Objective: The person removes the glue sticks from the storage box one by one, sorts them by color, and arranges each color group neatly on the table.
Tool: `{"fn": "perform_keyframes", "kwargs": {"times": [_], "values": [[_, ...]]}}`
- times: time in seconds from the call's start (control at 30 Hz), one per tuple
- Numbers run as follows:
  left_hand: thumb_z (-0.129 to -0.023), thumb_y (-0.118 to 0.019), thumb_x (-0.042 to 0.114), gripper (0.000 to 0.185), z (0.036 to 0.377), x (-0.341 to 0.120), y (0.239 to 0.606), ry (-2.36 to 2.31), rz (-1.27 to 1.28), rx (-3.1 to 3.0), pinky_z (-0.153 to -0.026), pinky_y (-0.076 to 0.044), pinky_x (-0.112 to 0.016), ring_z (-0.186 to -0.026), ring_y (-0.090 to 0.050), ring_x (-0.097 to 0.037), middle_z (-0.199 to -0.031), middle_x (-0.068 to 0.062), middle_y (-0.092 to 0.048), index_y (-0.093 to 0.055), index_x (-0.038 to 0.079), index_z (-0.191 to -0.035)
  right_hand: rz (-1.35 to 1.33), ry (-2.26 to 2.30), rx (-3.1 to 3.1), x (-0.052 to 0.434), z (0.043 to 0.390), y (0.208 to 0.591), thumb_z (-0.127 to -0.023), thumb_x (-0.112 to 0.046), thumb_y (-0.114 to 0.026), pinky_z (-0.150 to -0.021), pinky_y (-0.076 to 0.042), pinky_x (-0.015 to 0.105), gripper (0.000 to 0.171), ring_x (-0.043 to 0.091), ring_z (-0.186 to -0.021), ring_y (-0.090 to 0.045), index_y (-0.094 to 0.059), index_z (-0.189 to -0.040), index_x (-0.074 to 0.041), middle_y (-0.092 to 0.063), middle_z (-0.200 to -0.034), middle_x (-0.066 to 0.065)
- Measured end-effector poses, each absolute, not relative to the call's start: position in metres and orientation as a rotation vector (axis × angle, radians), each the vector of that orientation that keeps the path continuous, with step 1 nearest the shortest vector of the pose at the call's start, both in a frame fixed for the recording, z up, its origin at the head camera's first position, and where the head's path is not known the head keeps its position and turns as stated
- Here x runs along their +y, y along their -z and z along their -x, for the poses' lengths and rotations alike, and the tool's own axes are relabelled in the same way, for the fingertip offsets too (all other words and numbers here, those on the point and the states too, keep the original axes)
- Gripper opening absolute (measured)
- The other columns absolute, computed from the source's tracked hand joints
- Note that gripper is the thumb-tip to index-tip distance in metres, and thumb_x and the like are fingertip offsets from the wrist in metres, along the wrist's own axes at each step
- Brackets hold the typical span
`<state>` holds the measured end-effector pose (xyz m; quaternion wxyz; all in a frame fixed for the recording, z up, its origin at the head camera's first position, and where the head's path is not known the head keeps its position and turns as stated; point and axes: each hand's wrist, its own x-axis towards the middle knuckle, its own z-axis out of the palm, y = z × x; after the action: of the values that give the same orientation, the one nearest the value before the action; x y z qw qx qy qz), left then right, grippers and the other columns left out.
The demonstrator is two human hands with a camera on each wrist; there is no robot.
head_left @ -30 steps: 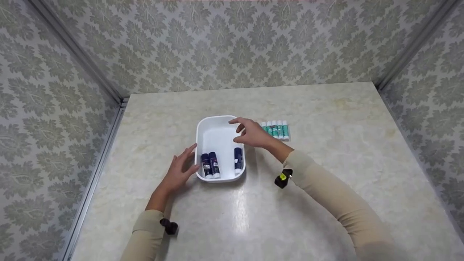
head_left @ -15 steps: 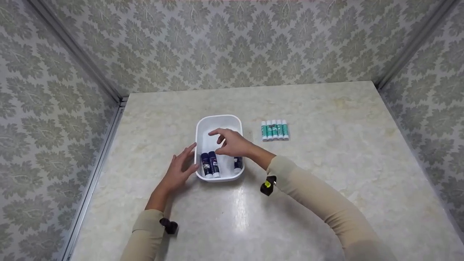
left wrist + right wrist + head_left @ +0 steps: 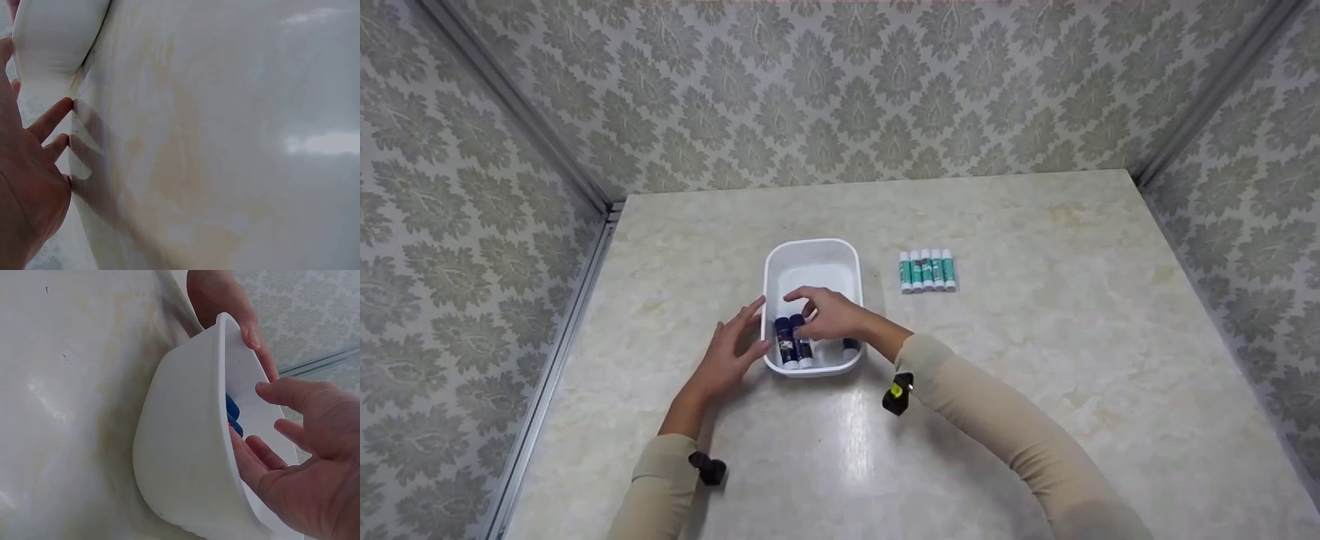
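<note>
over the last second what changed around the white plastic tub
The right hand moved from the tub's far right rim, near the row of green glue sticks, back and left into the white plastic tub, over the dark blue glue sticks. The left hand stayed against the tub's left wall; the sticks lie unmoved.

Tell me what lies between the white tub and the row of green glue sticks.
Nothing: in the head view the stretch of table between the white tub and the green glue sticks is bare marble-look surface.
</note>
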<state>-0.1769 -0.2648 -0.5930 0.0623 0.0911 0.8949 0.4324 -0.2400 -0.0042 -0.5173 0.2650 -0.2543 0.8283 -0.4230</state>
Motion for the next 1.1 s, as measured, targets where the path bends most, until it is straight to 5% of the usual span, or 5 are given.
{"fn": "perform_keyframes", "kwargs": {"times": [0.2, 0.63, 1.1], "values": [[-0.110, -0.070, 0.042, 0.080, 0.1770, -0.2649, 0.5943, -1.315, -0.301, 2.720, -0.142, 0.007, -0.074, -0.177, -0.023, -0.044, -0.171, -0.017, -0.058, -0.033, 0.026, -0.179, 0.618, 1.136, 2.167, -0.0083, 0.2377, 0.5209, -0.096, -0.007, -0.083, -0.077, -0.065, 0.023, 0.075, 0.015, -0.086, -0.070, -0.053, -0.164, -0.004, -0.072, -0.139, 0.033], [-0.110, -0.069, 0.042, 0.080, 0.1749, -0.2647, 0.5926, -1.311, -0.299, 2.719, -0.142, 0.007, -0.075, -0.178, -0.022, -0.044, -0.171, -0.017, -0.058, -0.032, 0.027, -0.180, 0.533, 1.130, 2.036, -0.0062, 0.2359, 0.5256, -0.095, -0.002, -0.083, -0.074, -0.060, 0.026, 0.066, 0.016, -0.084, -0.067, -0.055, -0.156, -0.002, -0.067, -0.099, 0.004], [-0.110, -0.068, 0.045, 0.080, 0.1752, -0.2634, 0.5922, -1.303, -0.277, 2.718, -0.142, 0.008, -0.074, -0.178, -0.021, -0.043, -0.173, -0.016, -0.056, -0.032, 0.029, -0.179, 0.558, 1.135, 2.039, -0.0047, 0.2373, 0.5261, -0.095, 0.008, -0.078, -0.066, -0.053, 0.025, 0.055, 0.016, -0.074, -0.063, -0.048, -0.139, -0.006, -0.059, -0.084, 0.000]]}}
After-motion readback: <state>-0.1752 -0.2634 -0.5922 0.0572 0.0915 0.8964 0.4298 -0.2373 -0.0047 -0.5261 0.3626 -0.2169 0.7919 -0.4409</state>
